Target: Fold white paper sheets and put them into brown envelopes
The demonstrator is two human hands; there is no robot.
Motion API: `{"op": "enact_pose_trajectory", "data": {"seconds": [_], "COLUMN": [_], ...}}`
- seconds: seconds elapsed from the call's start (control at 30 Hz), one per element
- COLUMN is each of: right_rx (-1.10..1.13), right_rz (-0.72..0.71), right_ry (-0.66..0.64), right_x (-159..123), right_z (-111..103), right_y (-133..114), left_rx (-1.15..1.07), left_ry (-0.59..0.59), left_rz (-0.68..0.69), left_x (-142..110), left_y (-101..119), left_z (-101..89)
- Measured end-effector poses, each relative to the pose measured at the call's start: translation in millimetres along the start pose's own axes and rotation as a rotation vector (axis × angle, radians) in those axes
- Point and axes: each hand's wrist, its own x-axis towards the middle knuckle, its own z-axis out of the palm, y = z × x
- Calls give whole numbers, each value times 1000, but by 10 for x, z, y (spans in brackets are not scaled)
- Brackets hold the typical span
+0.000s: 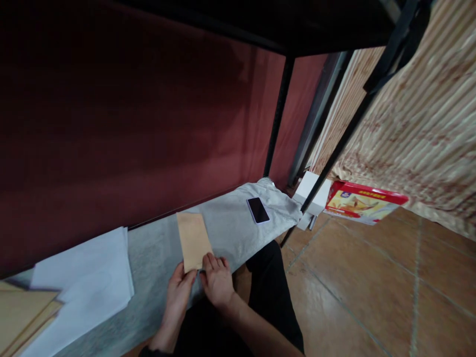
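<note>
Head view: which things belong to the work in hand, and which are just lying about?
In the work:
- tan paper, left hand and right hand at its near end
- probably white sheets and tan stack, lower left

Likely just lying about:
- phone
- red-and-yellow box
- white box

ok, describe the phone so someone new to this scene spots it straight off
Find the dark red wall, then the grey cloth running beside it. The phone lies flat near the cloth's right end, right of the tan paper. Its black screen and pale rim set it apart from that paper and the white sheets.
</note>
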Motion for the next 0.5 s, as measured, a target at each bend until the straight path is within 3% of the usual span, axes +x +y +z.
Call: {"op": "enact_pose_trajectory", "data": {"seconds": [0.13,0.27,0.33,0.4,0.5], "right_rx": [101,796,1142,1340,1454], "right_rz": [74,365,497,565,640], "right_ry": [1,101,102,80,-27], "right_x": [187,306,293,239,149], "right_z": [-127,-200,-188,-146,-65], "right_y": [87,200,210,188,142], "left_rx": [-89,-223,-301,-362,-342], "left_ry": [-32,-10,-54,-130,-166], "left_rz": [-37,-168,-255,-309,-280], "left_x": [-37,-57,-70,-77,-73], "left_y": [85,21,-18,-42,-55], "left_z": [116,148,160,180,220]}}
